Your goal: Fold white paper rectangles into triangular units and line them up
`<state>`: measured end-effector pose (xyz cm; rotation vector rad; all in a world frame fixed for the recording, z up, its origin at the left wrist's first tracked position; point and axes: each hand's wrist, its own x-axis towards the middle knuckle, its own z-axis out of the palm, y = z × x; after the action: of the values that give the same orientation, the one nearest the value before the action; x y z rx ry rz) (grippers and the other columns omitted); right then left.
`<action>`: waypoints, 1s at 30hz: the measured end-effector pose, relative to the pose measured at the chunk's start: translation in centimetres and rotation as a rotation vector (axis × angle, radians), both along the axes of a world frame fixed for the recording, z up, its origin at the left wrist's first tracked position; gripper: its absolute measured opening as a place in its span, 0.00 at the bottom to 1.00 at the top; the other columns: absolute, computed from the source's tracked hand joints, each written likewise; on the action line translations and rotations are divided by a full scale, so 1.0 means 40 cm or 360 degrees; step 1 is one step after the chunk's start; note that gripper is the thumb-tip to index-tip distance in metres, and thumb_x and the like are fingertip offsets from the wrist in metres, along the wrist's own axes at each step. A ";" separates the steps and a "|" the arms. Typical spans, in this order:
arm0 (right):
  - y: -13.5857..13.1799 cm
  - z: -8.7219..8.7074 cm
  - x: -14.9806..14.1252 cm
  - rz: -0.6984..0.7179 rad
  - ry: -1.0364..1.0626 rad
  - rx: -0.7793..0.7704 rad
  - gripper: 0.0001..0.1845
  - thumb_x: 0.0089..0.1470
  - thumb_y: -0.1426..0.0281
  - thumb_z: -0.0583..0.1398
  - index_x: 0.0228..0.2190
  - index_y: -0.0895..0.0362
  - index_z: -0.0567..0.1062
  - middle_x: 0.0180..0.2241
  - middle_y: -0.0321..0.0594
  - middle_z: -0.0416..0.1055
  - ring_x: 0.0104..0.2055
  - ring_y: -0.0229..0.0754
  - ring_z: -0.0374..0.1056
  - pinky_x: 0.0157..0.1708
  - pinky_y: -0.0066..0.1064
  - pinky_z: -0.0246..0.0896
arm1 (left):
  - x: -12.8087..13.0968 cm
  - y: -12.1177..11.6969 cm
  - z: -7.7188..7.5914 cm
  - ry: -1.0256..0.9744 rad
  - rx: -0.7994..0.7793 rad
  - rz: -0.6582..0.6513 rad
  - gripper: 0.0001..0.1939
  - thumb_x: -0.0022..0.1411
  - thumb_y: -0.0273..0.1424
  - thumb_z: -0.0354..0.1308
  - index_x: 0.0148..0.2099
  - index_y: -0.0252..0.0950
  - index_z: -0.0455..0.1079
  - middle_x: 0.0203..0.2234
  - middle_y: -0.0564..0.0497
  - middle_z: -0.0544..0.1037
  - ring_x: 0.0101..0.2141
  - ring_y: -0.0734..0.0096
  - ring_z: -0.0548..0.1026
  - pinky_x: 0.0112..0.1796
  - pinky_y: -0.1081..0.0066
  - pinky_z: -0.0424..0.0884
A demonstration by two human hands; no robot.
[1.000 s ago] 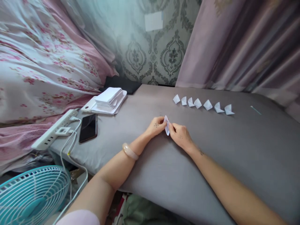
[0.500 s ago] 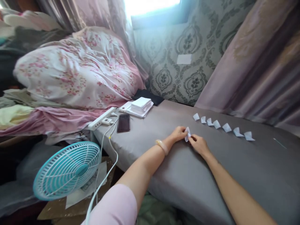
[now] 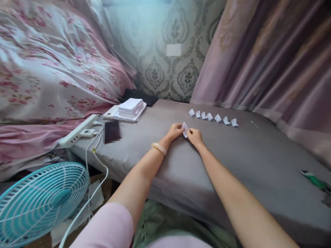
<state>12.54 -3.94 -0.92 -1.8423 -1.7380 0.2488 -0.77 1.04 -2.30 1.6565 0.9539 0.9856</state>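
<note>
A small folded white paper [image 3: 184, 130] is held upright between my two hands, just above the grey-covered table [image 3: 178, 168]. My left hand [image 3: 176, 131] pinches its left side between thumb and fingers. On the right side, my right hand [image 3: 194, 136] grips the paper's edge with closed fingertips. Beyond my right hand stands a row of several folded white paper pieces [image 3: 217, 118], pointed in shape. To the far left lies a stack of white paper sheets [image 3: 131, 107].
A white power strip [image 3: 80, 131] with cables and a blurred dark rectangular object [image 3: 112, 131] lie at the left. A turquoise fan [image 3: 60, 198] stands below the table's left edge. A thin pale stick [image 3: 254, 124] and a green-handled item [image 3: 312, 179] lie at the right.
The view swings left, then back right and down, bringing the green-handled item into sight. Both hands keep hold of the folded paper; its shape shows no clear difference.
</note>
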 end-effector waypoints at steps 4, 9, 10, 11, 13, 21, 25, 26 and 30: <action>0.002 -0.005 0.003 -0.0021 0.0055 0.0025 0.17 0.56 0.65 0.52 0.29 0.58 0.79 0.32 0.45 0.79 0.34 0.40 0.70 0.34 0.27 0.56 | 0.003 -0.006 0.007 0.0045 0.0009 0.0035 0.12 0.59 0.28 0.54 0.42 0.24 0.72 0.23 0.51 0.74 0.23 0.78 0.69 0.25 0.79 0.66; 0.010 -0.010 0.009 -0.0027 0.0110 0.0026 0.18 0.57 0.62 0.53 0.32 0.58 0.80 0.33 0.46 0.79 0.36 0.41 0.72 0.36 0.27 0.58 | 0.006 -0.009 0.014 0.0165 0.0076 0.0179 0.12 0.58 0.30 0.56 0.41 0.27 0.74 0.25 0.50 0.77 0.25 0.76 0.71 0.28 0.78 0.67; 0.011 -0.012 0.010 -0.0016 0.0114 0.0016 0.18 0.57 0.62 0.53 0.32 0.58 0.80 0.33 0.46 0.79 0.36 0.41 0.72 0.36 0.27 0.58 | 0.007 -0.009 0.014 0.0203 0.0093 0.0220 0.12 0.58 0.30 0.57 0.40 0.27 0.74 0.25 0.50 0.77 0.26 0.76 0.71 0.29 0.78 0.67; 0.013 -0.012 0.011 -0.0006 0.0116 0.0006 0.18 0.57 0.62 0.53 0.32 0.58 0.80 0.33 0.45 0.79 0.36 0.41 0.72 0.36 0.27 0.58 | 0.008 -0.009 0.014 0.0242 0.0107 0.0257 0.12 0.57 0.30 0.56 0.40 0.28 0.75 0.26 0.50 0.77 0.27 0.76 0.71 0.29 0.78 0.67; 0.014 -0.013 0.012 0.0003 0.0115 -0.0017 0.17 0.58 0.63 0.53 0.32 0.58 0.80 0.33 0.45 0.79 0.36 0.41 0.72 0.36 0.27 0.59 | 0.011 -0.009 0.015 0.0317 0.0127 0.0311 0.11 0.57 0.30 0.56 0.39 0.28 0.75 0.26 0.49 0.77 0.28 0.75 0.72 0.31 0.77 0.66; 0.015 0.002 0.002 -0.0058 0.0078 -0.0149 0.16 0.57 0.65 0.54 0.34 0.58 0.80 0.34 0.48 0.79 0.38 0.44 0.73 0.36 0.29 0.59 | 0.022 -0.019 0.022 0.0522 0.0171 0.0387 0.09 0.56 0.27 0.55 0.37 0.30 0.74 0.26 0.49 0.77 0.28 0.73 0.71 0.34 0.74 0.66; 0.029 0.019 0.007 -0.0056 0.0053 -0.0272 0.15 0.56 0.66 0.54 0.32 0.58 0.80 0.33 0.49 0.79 0.38 0.45 0.74 0.36 0.29 0.59 | 0.027 -0.017 0.022 0.0613 0.0150 0.0466 0.11 0.55 0.27 0.55 0.42 0.31 0.73 0.26 0.49 0.76 0.28 0.73 0.71 0.33 0.74 0.65; 0.035 0.024 0.010 -0.0039 0.0047 -0.0314 0.14 0.55 0.67 0.55 0.30 0.58 0.80 0.32 0.49 0.79 0.37 0.45 0.74 0.35 0.29 0.59 | 0.028 -0.016 0.024 0.0632 0.0121 0.0478 0.12 0.55 0.27 0.56 0.42 0.31 0.73 0.26 0.50 0.76 0.28 0.72 0.71 0.33 0.74 0.65; 0.058 0.038 0.024 0.0013 0.0000 -0.0452 0.12 0.52 0.68 0.58 0.26 0.59 0.80 0.27 0.50 0.77 0.34 0.46 0.73 0.32 0.30 0.58 | 0.030 -0.014 0.034 0.0670 -0.0026 0.0445 0.11 0.53 0.26 0.56 0.40 0.31 0.73 0.25 0.50 0.76 0.27 0.72 0.71 0.30 0.74 0.64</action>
<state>13.50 -1.63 0.62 -2.0315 -1.7846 0.5222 0.45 0.49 -0.94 1.7854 1.5015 0.8163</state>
